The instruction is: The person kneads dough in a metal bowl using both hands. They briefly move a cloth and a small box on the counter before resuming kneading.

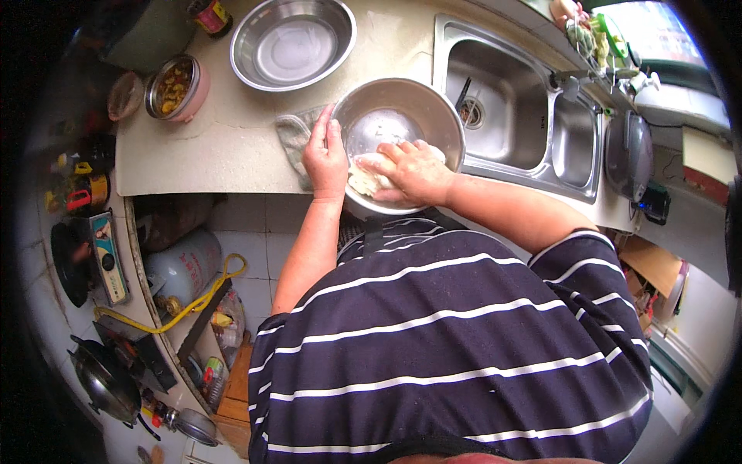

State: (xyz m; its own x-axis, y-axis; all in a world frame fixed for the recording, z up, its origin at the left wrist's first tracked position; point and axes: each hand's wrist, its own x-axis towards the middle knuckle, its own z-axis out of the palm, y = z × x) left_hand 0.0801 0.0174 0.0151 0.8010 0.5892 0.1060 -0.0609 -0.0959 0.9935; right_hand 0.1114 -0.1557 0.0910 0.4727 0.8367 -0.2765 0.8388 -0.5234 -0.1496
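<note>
A deep metal bowl (380, 116) stands at the counter's front edge, close to my body. My left hand (326, 158) grips its left rim, fingers along the outside and thumb at the edge. Inside, a pale lump of dough (365, 180) lies against the near wall. My right hand (413, 174) is closed over the dough, its fingers curled and smeared white. Part of the dough is hidden beneath that palm. A folded grey cloth (292, 143) lies partly under the bowl's left side.
A wide metal basin (292, 46) sits beyond the bowl, to the left. Farther left is an open pink container (179, 89) of yellowish food. A double steel sink (495, 100) borders the bowl's right. Below left, a gas cylinder (184, 267) stands under the counter.
</note>
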